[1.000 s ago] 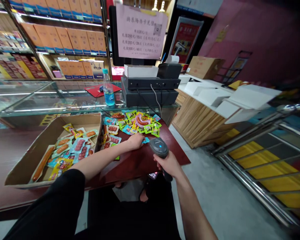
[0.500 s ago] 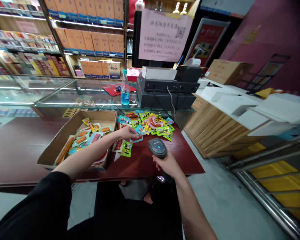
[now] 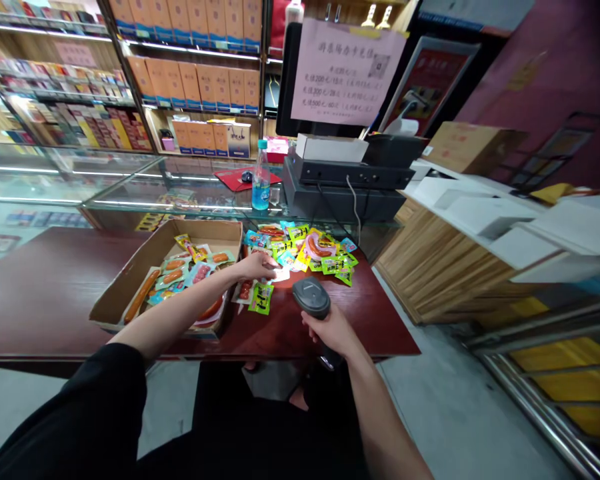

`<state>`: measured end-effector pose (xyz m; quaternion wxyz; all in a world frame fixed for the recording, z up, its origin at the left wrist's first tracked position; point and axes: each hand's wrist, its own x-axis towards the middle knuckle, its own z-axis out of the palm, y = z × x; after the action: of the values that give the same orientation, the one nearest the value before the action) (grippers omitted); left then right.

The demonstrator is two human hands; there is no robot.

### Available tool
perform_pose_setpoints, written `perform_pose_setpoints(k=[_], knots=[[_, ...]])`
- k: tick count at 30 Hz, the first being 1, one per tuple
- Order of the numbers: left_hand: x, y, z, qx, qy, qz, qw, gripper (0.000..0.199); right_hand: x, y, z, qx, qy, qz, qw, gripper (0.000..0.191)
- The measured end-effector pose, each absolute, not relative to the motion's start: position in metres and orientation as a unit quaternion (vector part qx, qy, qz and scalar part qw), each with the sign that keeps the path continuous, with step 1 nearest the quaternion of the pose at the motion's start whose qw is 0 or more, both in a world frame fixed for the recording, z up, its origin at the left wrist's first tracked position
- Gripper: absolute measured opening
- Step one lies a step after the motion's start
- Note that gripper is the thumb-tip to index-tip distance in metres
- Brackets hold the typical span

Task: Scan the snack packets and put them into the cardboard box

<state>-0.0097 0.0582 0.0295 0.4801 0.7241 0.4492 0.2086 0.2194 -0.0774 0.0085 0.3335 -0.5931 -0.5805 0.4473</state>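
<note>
My right hand is wrapped round the handle of a dark barcode scanner, whose head points at my left hand. My left hand pinches a small snack packet, lit white by the scanner's light. Beyond it lies a pile of green, yellow and blue packets on the dark red table. A green packet lies just below my left hand. To the left, my left forearm crosses over an open cardboard box holding packed sausages.
Behind the table runs a glass counter with a blue drink bottle and a black cash register. A monitor bears a pink paper sign. White boxes lie on a wooden cabinet at right.
The view has shifted slightly, moving the scene to the right. The scanner's head has come a little nearer my left hand, and bright light now falls on the packet there.
</note>
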Motion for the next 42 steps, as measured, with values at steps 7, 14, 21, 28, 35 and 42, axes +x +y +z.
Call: perform_pose_setpoints(k=[7, 14, 21, 28, 35, 42], knots=[[-0.005, 0.057, 0.013, 0.873, 0.394, 0.160, 0.238, 0.039, 0.223, -0.079, 0.010, -0.594, -0.592, 0.437, 0.325, 0.020], [-0.005, 0.056, 0.005, 0.903, 0.411, 0.086, 0.093, 0.044, 0.225, -0.080, 0.007, -0.610, -0.575, 0.441, 0.321, 0.020], [0.004, 0.055, 0.004, 0.867, 0.431, 0.122, 0.220, 0.022, 0.223, -0.083, 0.011, -0.610, -0.569, 0.445, 0.325, 0.020], [0.005, 0.058, 0.004, 0.736, 0.471, 0.234, 0.426, 0.030, 0.223, -0.084, 0.012, -0.609, -0.570, 0.447, 0.322, 0.020], [0.004, 0.060, 0.009, 0.581, 0.493, 0.285, 0.582, 0.039, 0.218, -0.087, 0.010, -0.601, -0.600, 0.440, 0.292, 0.019], [-0.001, 0.065, 0.005, 0.586, 0.496, 0.311, 0.561, 0.042, 0.214, -0.087, 0.010, -0.605, -0.595, 0.447, 0.283, 0.019]])
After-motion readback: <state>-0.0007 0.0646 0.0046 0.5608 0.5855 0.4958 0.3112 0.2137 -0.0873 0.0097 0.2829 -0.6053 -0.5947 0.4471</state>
